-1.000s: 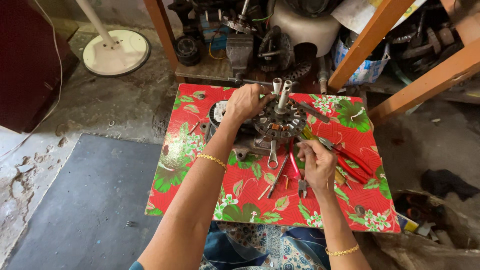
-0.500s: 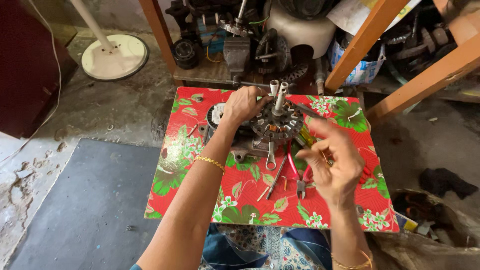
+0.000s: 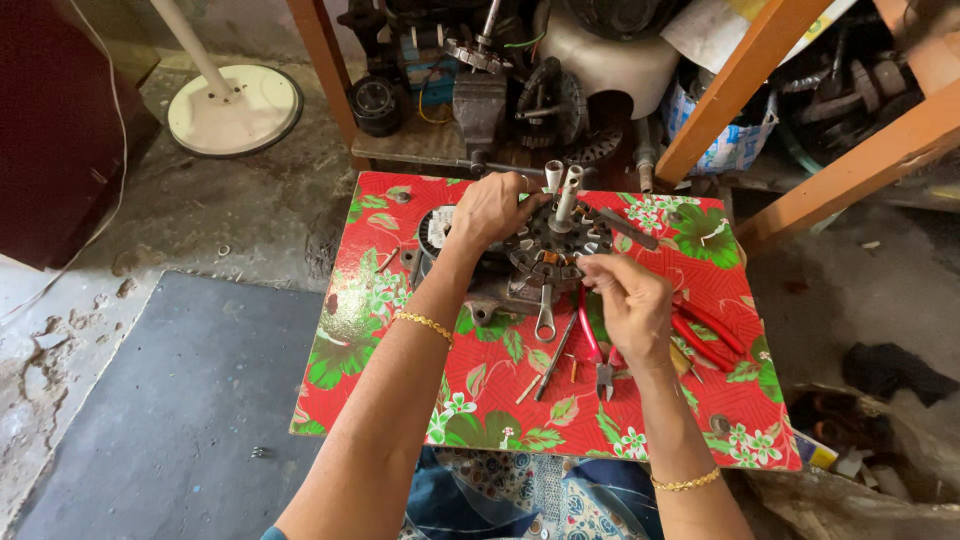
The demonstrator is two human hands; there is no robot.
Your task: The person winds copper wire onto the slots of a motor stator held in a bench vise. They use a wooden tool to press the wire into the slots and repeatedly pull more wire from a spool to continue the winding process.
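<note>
Resting between both hands (image 3: 492, 208) (image 3: 628, 300), motor stator (image 3: 553, 247) touches each.

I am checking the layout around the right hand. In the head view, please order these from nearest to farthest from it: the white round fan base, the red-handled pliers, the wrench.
From the right hand:
1. Red-handled pliers, just below it.
2. Wrench, to its left.
3. White round fan base, far upper left on the floor.
Pliers and wrench are nearly equal.

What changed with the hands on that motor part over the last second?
The right hand lifted off the tools lying on the red floral tablecloth and moved up to the front edge of the round motor stator, fingertips pinched there. The left hand stayed gripping the stator's left side. The spanner and red-handled pliers lie as before.
</note>
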